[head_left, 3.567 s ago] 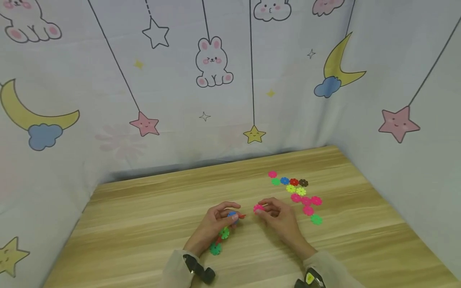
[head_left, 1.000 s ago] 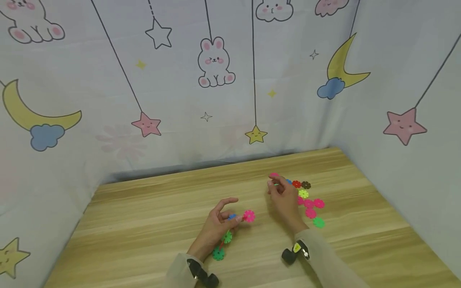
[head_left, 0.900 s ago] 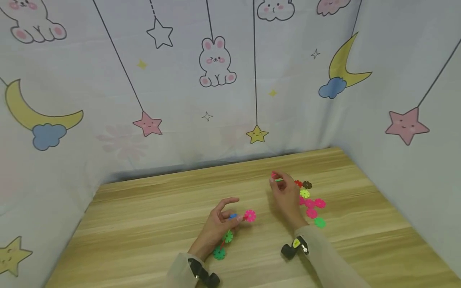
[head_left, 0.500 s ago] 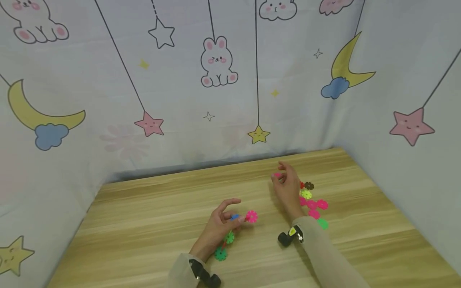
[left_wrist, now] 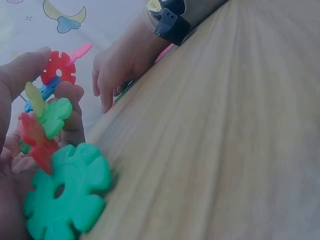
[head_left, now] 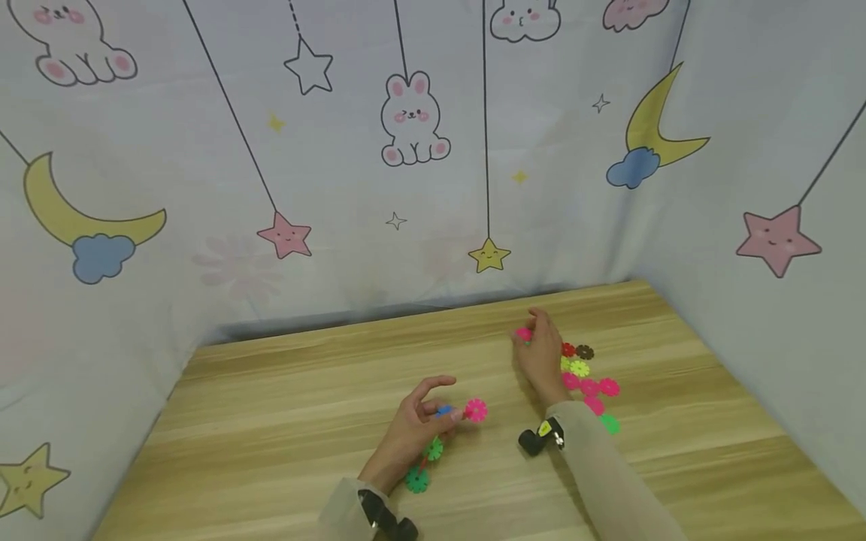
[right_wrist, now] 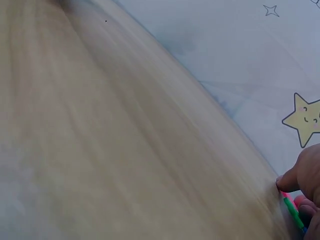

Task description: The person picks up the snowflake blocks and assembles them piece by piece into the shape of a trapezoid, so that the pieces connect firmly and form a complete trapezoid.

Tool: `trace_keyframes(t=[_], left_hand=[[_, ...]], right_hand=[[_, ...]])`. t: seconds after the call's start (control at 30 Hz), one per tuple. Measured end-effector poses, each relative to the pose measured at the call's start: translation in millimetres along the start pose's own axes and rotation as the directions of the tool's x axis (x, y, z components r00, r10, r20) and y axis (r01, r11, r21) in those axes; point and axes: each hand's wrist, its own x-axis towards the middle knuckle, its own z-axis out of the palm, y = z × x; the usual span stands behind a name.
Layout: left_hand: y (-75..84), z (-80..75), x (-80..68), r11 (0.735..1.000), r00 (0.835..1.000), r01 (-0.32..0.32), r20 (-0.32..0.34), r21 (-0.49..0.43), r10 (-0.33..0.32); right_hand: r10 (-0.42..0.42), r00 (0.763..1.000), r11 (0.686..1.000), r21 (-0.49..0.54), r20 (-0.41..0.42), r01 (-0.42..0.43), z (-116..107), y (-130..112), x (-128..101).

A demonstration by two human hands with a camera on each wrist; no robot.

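Table: a wooden table (head_left: 284, 421) stood inside a cloth surround (head_left: 203, 150) printed with rabbits, moons and stars.

Loose pieces: a scatter of flat plastic flower pieces (head_left: 587, 376) in red, brown, yellow, pink and green lay on the table just right of the right hand.

Chain: the left hand (head_left: 413, 428) held a chain of joined flower pieces (head_left: 433, 439); its green end (head_left: 416, 479) rested on the table by the wrist, and a pink piece (head_left: 476, 409) stuck out at the far end past the fingertips. In the left wrist view the chain (left_wrist: 55, 150) ran green, red, green, blue, red.

Left grip: fingers and thumb were curled round the chain's upper pieces, pinching it near the blue one (head_left: 443, 410).

Right grip: the right hand (head_left: 541, 357) was reached out to the far end of the scatter, well apart from the chain, its fingertips closed on a pink piece (head_left: 524, 333); the right wrist view showed pink and green edges (right_wrist: 292, 207) under the fingers, so whether one piece or two was held could not be told.

Step in hand: picking a fresh piece from the scatter, by my reading.

Next move: it would likely call for carrying that piece to the chain's pink end and lining up slot against slot, with the left hand keeping the chain steady.
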Motion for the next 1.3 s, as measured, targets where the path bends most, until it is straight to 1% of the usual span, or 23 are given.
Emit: trace_keyframes(t=[0.1, 0.2, 0.4, 0.5, 0.6, 0.73, 0.83, 0.9, 0.97, 1.13, 1.2, 1.3], left_hand=[[-0.9, -0.3, -0.1, 1.0, 1.0, -0.001, 0.005, -0.002, 0.001], [-1.4, -0.7, 0.1, 1.0, 1.0, -0.011, 0.007, 0.001, 0.011], [-1.7, -0.5, 0.9, 1.0, 1.0, -0.01, 0.009, 0.009, 0.01], [-1.1, 0.1, 1.2, 1.0, 1.0, -0.01, 0.012, 0.005, 0.01], [-0.3, 0.6, 1.3, 1.0, 1.0, -0.017, 0.011, 0.005, 0.017], [-0.3, 0.6, 1.0, 1.0, 1.0, -0.018, 0.011, 0.0, 0.018], [-0.8, -0.1, 0.7, 1.0, 1.0, -0.012, 0.011, 0.0, 0.012], [-0.8, -0.9, 0.6, 1.0, 1.0, -0.01, 0.006, 0.005, 0.01], [-0.7, -1.6, 0.7, 1.0, 1.0, -0.01, -0.003, 0.02, 0.01], [-1.3, -2.3, 1.1, 0.999, 1.0, 0.002, -0.018, 0.05, -0.001], [-1.6, -2.0, 1.2, 0.999, 1.0, 0.001, -0.016, 0.048, 0.0], [-2.3, -1.4, 1.3, 0.999, 1.0, -0.013, -0.005, 0.036, 0.013]], right_hand=[[0.029, 1.0, 1.0, -0.001, -0.004, -0.029, 0, -2, 1], [0.04, 0.999, 0.999, 0.001, -0.014, -0.04, 1, -3, 1], [0.024, 0.999, 1.0, 0.012, -0.034, -0.023, 0, -2, 0], [-0.01, 0.999, 1.0, -0.007, -0.047, 0.01, -1, -1, 0], [-0.077, 0.993, 0.997, -0.005, -0.09, 0.077, -1, -3, 0], [-0.175, 0.971, 0.98, 0.067, -0.16, 0.187, 0, -6, -5], [-0.214, 0.961, 0.959, 0.147, -0.177, 0.241, 0, -10, -16], [-0.228, 0.96, 0.947, 0.193, -0.163, 0.257, 0, -14, -26], [-0.222, 0.967, 0.936, 0.251, -0.127, 0.247, -1, -17, -38], [-0.169, 0.986, 0.926, 0.343, -0.003, 0.16, -5, -24, -65], [-0.16, 0.987, 0.922, 0.361, 0.026, 0.14, -8, -25, -74], [-0.163, 0.986, 0.909, 0.395, 0.046, 0.132, -13, -27, -85]])
